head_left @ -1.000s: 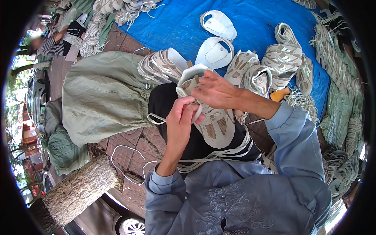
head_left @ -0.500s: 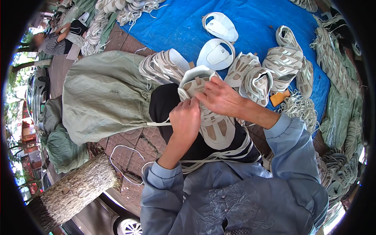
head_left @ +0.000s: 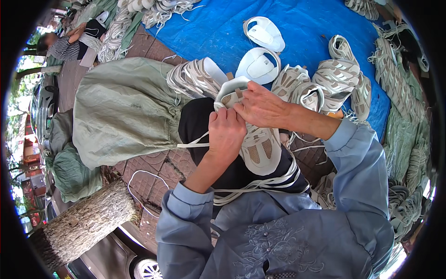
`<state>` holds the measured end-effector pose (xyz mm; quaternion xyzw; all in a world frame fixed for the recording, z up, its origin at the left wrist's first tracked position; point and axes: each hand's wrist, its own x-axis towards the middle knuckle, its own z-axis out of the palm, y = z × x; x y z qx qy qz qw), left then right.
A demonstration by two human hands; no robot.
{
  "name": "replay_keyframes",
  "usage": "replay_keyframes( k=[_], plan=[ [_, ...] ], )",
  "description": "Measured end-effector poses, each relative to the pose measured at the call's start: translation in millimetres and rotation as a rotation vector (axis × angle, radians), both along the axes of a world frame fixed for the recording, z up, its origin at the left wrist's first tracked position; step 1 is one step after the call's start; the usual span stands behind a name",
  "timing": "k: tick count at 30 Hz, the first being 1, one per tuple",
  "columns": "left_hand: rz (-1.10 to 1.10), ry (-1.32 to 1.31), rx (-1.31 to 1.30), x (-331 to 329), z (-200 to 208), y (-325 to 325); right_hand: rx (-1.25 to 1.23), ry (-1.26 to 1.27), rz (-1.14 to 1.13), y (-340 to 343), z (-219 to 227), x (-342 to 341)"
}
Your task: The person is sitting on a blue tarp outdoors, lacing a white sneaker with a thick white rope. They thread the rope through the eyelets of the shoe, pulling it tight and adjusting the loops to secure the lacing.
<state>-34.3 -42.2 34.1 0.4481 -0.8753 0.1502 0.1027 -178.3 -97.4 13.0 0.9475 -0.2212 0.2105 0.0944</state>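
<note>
A beige and white sneaker (head_left: 261,158) rests on my black-clad lap, its toe toward me and its padded collar away. My left hand (head_left: 226,132) is closed at the left side of the shoe's opening, with a flat white shoelace (head_left: 193,145) trailing out to its left. My right hand (head_left: 264,104) bends over the tongue and collar, fingers closed on the upper edge of the shoe. The two hands' fingertips nearly meet, and what they pinch there is partly hidden. More loose white laces (head_left: 251,187) lie across my lap below the toe.
A blue tarp (head_left: 306,23) ahead carries several sneakers (head_left: 335,76) and two white shoe pieces (head_left: 264,35). A stack of shoe uppers (head_left: 197,76) and a grey-green sack (head_left: 125,116) lie left. A tree trunk (head_left: 88,221) stands lower left; a person (head_left: 67,44) sits far left.
Both hands stay at the shoe's opening and have drawn closer together; my right hand covers more of the tongue. The view has shifted slightly.
</note>
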Motion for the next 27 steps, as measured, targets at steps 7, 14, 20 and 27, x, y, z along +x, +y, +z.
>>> replay_keyframes(
  k=[7,14,20,27],
  plan=[
    [-0.182,0.017,-0.013,25.1,13.4,-9.8,-0.115,0.226,0.07,-3.9,33.5,3.7],
    [-0.09,0.094,-0.011,68.0,15.9,-24.5,-0.13,0.346,0.041,-23.6,53.6,-39.9],
    [0.119,-0.009,-0.153,157.1,39.7,-49.6,-0.253,0.458,-0.195,-70.8,74.1,-119.5],
    [0.782,-0.214,-0.119,414.2,101.4,-45.7,-0.316,0.51,-0.459,-111.8,103.1,-244.2]
  ],
)
